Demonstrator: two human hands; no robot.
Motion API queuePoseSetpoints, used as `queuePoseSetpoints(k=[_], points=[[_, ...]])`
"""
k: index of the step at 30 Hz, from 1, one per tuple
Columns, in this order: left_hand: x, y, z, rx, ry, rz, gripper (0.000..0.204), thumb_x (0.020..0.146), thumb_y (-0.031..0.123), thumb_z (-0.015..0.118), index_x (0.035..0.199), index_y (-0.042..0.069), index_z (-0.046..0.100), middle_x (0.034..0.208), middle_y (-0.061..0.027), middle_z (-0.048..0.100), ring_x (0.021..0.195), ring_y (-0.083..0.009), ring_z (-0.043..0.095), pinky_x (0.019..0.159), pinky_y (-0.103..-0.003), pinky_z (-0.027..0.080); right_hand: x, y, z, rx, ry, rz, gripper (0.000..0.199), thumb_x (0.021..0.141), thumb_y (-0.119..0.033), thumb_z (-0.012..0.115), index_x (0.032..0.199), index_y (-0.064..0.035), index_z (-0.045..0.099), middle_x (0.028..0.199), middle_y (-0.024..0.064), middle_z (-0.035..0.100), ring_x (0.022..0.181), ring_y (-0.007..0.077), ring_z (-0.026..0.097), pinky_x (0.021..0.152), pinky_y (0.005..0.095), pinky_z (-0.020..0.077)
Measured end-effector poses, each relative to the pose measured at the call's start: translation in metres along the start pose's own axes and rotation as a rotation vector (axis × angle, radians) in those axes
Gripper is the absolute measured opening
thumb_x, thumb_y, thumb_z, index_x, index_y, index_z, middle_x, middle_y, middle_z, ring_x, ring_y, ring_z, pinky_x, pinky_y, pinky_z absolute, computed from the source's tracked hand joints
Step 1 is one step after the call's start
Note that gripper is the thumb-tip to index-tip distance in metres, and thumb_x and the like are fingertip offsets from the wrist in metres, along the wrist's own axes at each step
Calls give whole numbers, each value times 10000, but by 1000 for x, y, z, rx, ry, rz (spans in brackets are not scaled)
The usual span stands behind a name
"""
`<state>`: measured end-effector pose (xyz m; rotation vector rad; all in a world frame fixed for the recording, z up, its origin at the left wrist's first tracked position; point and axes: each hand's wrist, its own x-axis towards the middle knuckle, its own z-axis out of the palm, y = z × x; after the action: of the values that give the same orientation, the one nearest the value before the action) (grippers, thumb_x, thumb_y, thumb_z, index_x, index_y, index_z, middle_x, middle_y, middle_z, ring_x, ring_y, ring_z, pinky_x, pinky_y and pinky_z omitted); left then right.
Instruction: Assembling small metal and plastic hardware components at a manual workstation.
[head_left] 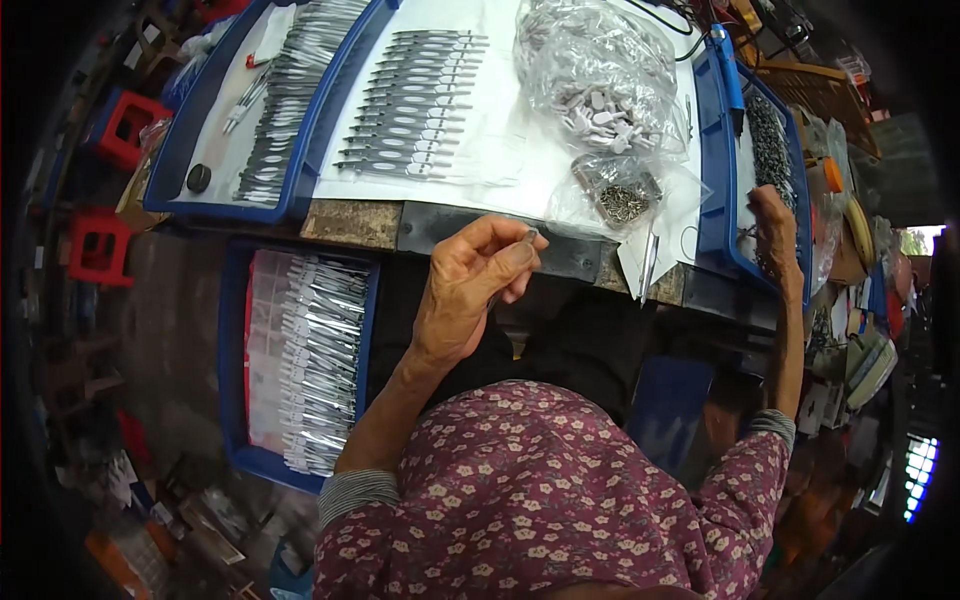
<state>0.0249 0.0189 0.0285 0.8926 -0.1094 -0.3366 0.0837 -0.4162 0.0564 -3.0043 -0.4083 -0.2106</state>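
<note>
My left hand (465, 285) is raised in front of the table's near edge, its thumb and forefinger pinched together. Whatever sits between those fingertips is too small to make out. Over the near end of a blue tray (712, 190) at the right, my right hand (776, 235) has its fingers curled in; what they hold, if anything, is hidden. Small dark parts (770, 150) fill much of that tray. Slim grey-and-white pen-shaped pieces (410, 105) lie in a column on the white sheet (500, 120), left of centre.
Clear bags hold pale plastic pieces (605, 115) and small metal parts (622, 203). Scissors (649, 262) lie at the table edge. A blue tray (330, 100) at the far left and a lower blue bin (235, 400) hold many slim pieces. Red stools (98, 247) stand at left.
</note>
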Motion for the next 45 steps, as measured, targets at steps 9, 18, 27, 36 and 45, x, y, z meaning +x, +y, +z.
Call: queuePoseSetpoints(k=[9, 18, 27, 36, 45], points=[[1, 0, 7, -3, 61, 46, 150, 823, 44, 598, 961, -17, 593, 914, -81, 627, 773, -91, 550, 723, -212, 433, 14, -136, -35, 178, 497, 142, 165, 882, -102, 479, 986, 6, 546, 814, 90, 575, 734, 195, 567, 651, 296, 449], [8, -15, 8, 82, 147, 28, 134, 796, 63, 646, 884, -30, 605, 755, -18, 602, 627, -40, 516, 574, -167, 425, 3, -267, 31, 1354, -19, 214, 358, 832, -51, 574, 1178, -7, 495, 713, -28, 495, 566, 29, 423, 480, 161, 326], [8, -27, -3, 56, 216, 34, 144, 785, 70, 652, 868, -34, 596, 755, -26, 597, 604, -47, 513, 531, -166, 416, -1, -284, 50, 1509, -118, 209, 476, 823, -70, 610, 1253, 17, 426, 679, -18, 484, 533, 33, 428, 448, 163, 339], [7, -29, -8, 97, 196, -16, 160, 792, 93, 645, 864, -36, 586, 725, -27, 584, 581, -44, 504, 513, -167, 409, -4, -284, 56, 1450, -169, 204, 456, 837, -26, 568, 1266, 9, 417, 673, -17, 480, 539, 25, 446, 444, 165, 361], [8, -33, -9, 131, 173, -13, 145, 803, 93, 628, 858, -33, 580, 698, -25, 571, 580, -45, 502, 512, -171, 406, -5, -284, 59, 1470, -149, 233, 460, 837, -38, 575, 1267, 5, 417, 657, -12, 484, 523, 27, 449, 426, 168, 358]])
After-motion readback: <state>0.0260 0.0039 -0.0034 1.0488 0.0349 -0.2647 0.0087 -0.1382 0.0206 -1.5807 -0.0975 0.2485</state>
